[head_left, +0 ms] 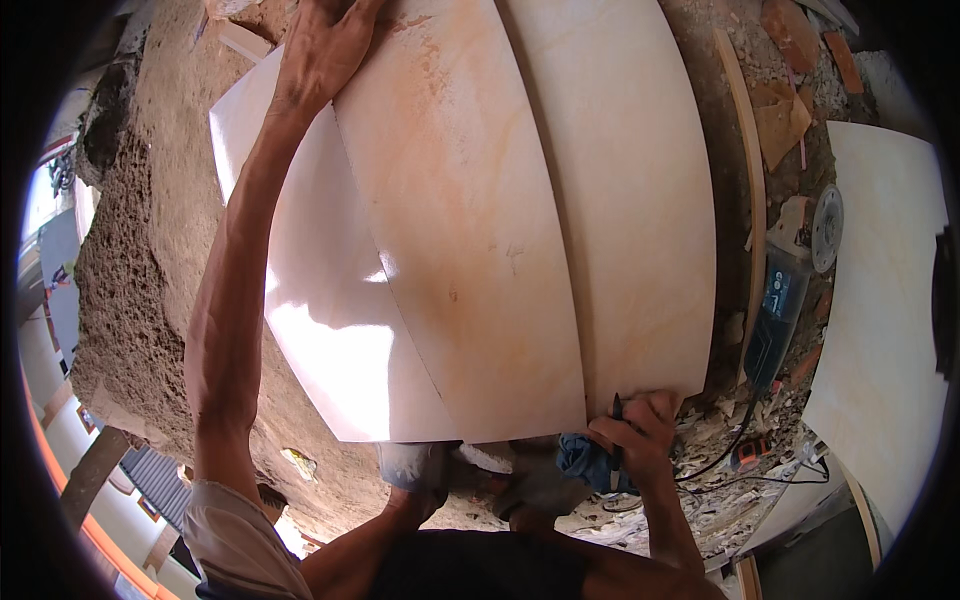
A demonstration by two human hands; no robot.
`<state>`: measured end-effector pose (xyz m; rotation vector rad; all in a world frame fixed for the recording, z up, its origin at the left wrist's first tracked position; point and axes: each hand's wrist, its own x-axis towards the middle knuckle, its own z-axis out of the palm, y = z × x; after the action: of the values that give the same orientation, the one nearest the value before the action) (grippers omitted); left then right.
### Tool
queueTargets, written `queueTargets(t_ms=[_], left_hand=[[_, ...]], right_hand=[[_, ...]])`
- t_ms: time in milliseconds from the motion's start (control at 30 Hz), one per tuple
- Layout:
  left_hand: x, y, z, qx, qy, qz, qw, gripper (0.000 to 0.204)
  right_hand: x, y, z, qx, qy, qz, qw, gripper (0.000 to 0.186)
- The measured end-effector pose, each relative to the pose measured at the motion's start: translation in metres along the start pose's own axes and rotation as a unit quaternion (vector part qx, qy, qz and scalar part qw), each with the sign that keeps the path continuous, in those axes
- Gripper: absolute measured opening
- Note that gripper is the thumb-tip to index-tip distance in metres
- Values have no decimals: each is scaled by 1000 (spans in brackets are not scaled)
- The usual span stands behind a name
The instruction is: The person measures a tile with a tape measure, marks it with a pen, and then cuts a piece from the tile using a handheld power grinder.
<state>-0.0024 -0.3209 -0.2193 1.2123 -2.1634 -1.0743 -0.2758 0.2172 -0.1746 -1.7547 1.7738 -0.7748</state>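
Observation:
My left hand point(328, 45) rests on the far left part of a large cream tile with orange marbling point(460, 220), its fingers partly cut off by the upper edge of the view. A thin dark line runs lengthwise along this tile's left side, with bright sunlight on the near left corner. This tile overlaps a second cream tile point(640, 200) to its right. At the near edge of the second tile, my right hand point(643, 428) grips a dark pen point(616, 440), held roughly upright. Bunched blue cloth point(583, 460) lies just beside that hand.
An angle grinder point(780, 290) with its disc lies to the right, its cable trailing nearer. A wooden strip point(745, 180) runs along the tiles' right side. Another tile point(880, 290) stands farther right. An orange and black tape measure point(750, 453) and rubble lie about.

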Motion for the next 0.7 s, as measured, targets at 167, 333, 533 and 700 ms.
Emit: queueTargets(t_ms=[167,333,533,700], left_hand=[[1,-4,8,0,4,-3,1000,51],[-1,-8,10,-3,9,-5,1000,50],[-3,-14,11,-8,15,-6,1000,49],[-5,-18,11,-12,20,-6,1000,48]], right_hand=[[-2,0,-1,1,-9,6,1000,36],[1,-1,-5,2,-29,5,1000,35],[6,-6,-7,-2,-41,9,999,34],[6,-8,-10,-19,-56,13,998,34]])
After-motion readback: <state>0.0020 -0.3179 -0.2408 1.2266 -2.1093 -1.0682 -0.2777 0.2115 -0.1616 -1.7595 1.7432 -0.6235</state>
